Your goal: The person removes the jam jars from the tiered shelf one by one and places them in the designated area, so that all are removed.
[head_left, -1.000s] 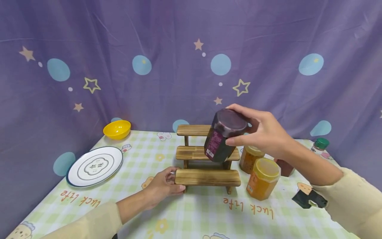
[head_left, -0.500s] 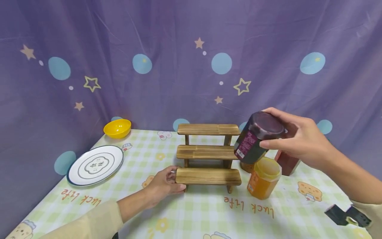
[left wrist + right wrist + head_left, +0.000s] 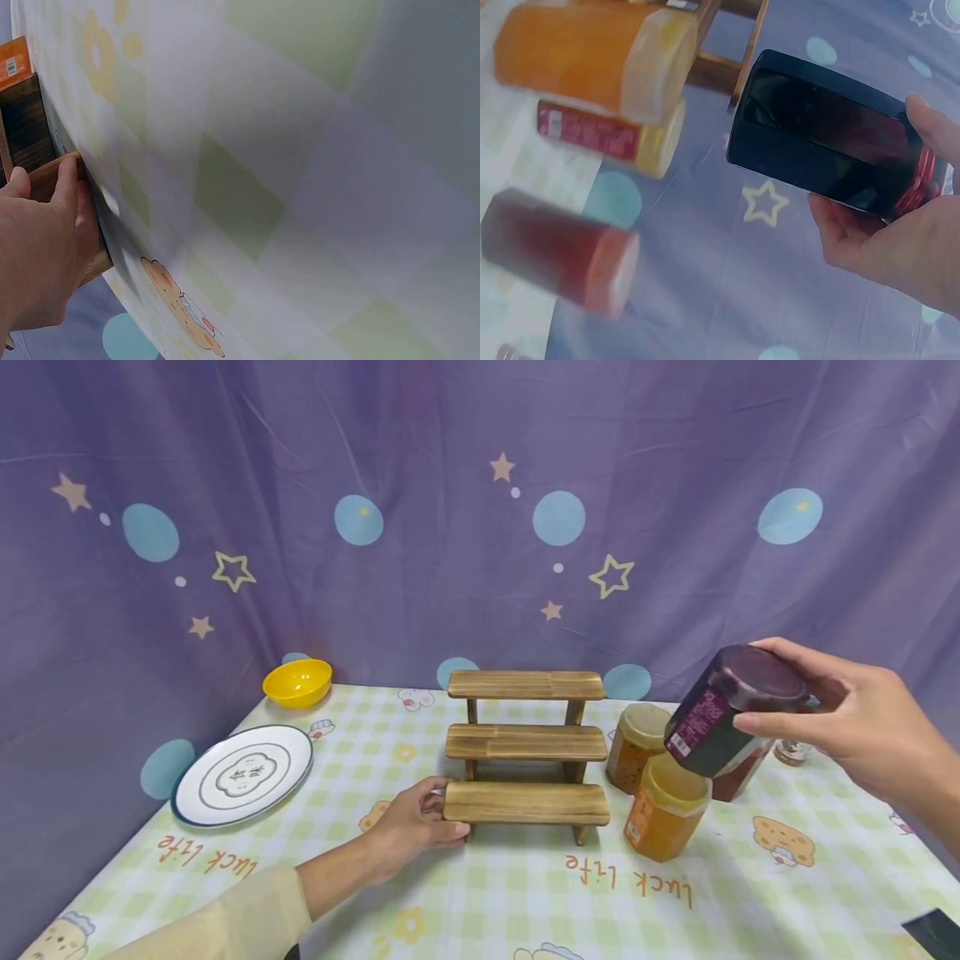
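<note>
My right hand [image 3: 855, 710] grips a dark purple jar [image 3: 705, 727] near its lid, tilted and raised above the table. In the right wrist view the jar [image 3: 817, 131] shows glossy dark sides, with thumb and fingers on either side of its lid end. My left hand [image 3: 412, 827] holds the left end of the lowest step of a three-step wooden rack [image 3: 525, 802]. Fingers and thumb wrap that end in the left wrist view, where the rack [image 3: 30, 124] is partly cut off. Just right of the rack stand an orange jar [image 3: 663, 818] and a brown jar [image 3: 633, 752].
A reddish jar [image 3: 731, 785] is partly hidden behind the held jar, with a small bottle [image 3: 791, 752] behind it. A white plate [image 3: 243, 777] and yellow bowl [image 3: 297, 685] are on the left. A purple curtain [image 3: 420, 602] hangs behind the checkered table.
My right hand has carried the dark jar rightward, from in front of the rack to over the jars on the right. My left hand has stayed on the rack.
</note>
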Demonstrator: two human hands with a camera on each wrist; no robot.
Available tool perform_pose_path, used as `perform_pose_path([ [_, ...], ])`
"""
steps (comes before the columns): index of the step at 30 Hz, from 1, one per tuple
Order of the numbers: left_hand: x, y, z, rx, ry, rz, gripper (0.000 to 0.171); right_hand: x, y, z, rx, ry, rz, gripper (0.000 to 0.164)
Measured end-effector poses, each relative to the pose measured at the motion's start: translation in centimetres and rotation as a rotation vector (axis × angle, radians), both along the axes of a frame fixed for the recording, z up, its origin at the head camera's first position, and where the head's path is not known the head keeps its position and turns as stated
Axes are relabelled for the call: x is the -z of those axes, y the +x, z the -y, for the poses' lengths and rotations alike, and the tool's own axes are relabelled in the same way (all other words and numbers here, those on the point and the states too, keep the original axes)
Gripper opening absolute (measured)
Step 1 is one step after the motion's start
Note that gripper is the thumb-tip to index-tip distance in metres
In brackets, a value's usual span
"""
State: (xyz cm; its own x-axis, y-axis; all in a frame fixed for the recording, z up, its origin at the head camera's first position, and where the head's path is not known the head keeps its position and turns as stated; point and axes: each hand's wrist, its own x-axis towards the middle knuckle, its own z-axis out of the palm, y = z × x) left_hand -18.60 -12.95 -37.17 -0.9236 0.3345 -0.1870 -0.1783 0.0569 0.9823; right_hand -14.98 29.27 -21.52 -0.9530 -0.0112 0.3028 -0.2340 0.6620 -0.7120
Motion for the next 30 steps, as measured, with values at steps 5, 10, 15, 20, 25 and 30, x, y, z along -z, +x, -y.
perform_pose_path([
  [5, -0.1, 0.0, 0.0, 0.004, -0.004, -0.002, 0.068, 1.3, 0.1, -2.2, 0.014, -0.034, -0.058, 0.069],
  [10, -0.1, 0.0, 0.0, 0.013, -0.006, -0.007, 0.069, 2.5, -0.5, -4.4, -0.203, -0.247, -0.163, 0.066],
  [15, 0.0, 0.0, 0.1, 0.011, -0.004, -0.004, 0.069, 3.2, -0.8, -5.5, -0.155, -0.237, -0.226, 0.064],
  [20, -0.1, 0.0, 0.2, 0.005, -0.003, -0.003, 0.070, 4.2, -0.5, -6.6, -0.055, -0.139, -0.226, 0.068],
  [25, -0.1, -0.1, 0.1, 0.004, -0.001, 0.001, 0.070, 5.7, -0.1, -7.7, 0.011, -0.129, -0.211, 0.073],
  [30, 0.0, -0.1, 0.1, 0.009, 0.003, 0.004, 0.070, 7.2, 0.3, -8.6, 0.018, -0.074, -0.206, 0.073],
])
